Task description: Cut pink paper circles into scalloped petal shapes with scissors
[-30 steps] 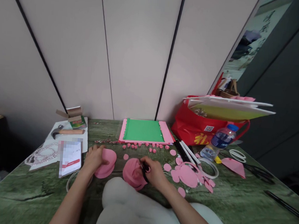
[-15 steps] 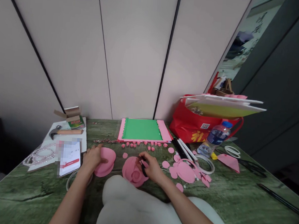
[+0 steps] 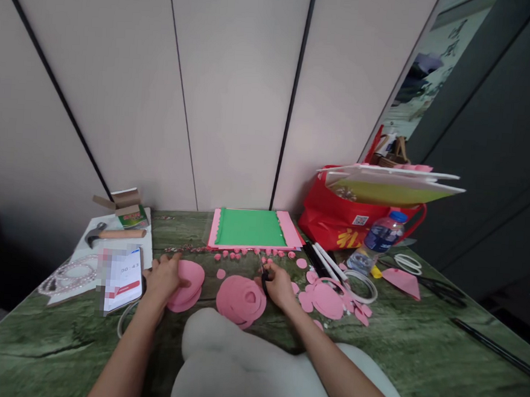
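Observation:
My left hand (image 3: 161, 283) rests at the left edge of a small stack of pink paper circles (image 3: 188, 296), its fingers spread and the thumb lying on the paper. My right hand (image 3: 280, 286) is closed around small scissors (image 3: 265, 281) with dark handles; their thin blades point away from me. Just left of the scissors lies a larger pile of pink paper circles (image 3: 235, 302), with a small disc on top. Beyond the right hand, little rolled pink pieces (image 3: 237, 254) stand in a row.
At the back lies a green sheet (image 3: 251, 228) on pink paper. To the right are pink paper scraps (image 3: 328, 300), a tape roll (image 3: 362, 288), a water bottle (image 3: 377, 242) and a red bag (image 3: 320, 217). A phone (image 3: 125, 279) and a hammer (image 3: 121, 233) lie left.
My right hand has moved right and away from me with the scissors, off the larger pink pile, uncovering its small disc. My left hand has stayed at its stack.

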{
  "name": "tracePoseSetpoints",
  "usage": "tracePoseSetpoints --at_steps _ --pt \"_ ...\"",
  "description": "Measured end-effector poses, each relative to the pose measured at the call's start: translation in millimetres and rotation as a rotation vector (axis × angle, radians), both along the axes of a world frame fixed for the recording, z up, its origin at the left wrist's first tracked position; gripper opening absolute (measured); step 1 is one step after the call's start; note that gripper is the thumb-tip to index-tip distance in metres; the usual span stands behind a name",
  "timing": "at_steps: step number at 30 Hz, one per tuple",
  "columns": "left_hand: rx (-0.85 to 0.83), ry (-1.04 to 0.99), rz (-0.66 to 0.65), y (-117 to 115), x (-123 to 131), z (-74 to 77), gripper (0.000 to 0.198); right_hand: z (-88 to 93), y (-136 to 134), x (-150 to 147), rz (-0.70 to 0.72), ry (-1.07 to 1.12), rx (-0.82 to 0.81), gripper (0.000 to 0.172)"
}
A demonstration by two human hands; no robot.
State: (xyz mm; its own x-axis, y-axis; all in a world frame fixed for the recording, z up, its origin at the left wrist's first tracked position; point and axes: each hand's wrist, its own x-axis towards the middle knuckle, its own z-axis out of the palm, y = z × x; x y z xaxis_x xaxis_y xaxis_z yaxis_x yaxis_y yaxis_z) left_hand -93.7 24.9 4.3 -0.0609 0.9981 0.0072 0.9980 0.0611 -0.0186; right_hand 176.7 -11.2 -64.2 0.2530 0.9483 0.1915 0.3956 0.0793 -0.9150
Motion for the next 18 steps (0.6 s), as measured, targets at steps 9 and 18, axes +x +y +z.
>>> tracePoseSetpoints --at_steps 9,18 --pt "0.016 -0.007 -0.001 -1.2 0.5 1.8 0.07 -3.8 1.5 -1.7 0.052 0.051 0.031 0.018" --pt "0.126 -0.031 0.054 -3.4 2.0 6.8 0.054 -4.4 2.3 -5.7 0.085 0.143 0.043 0.022"
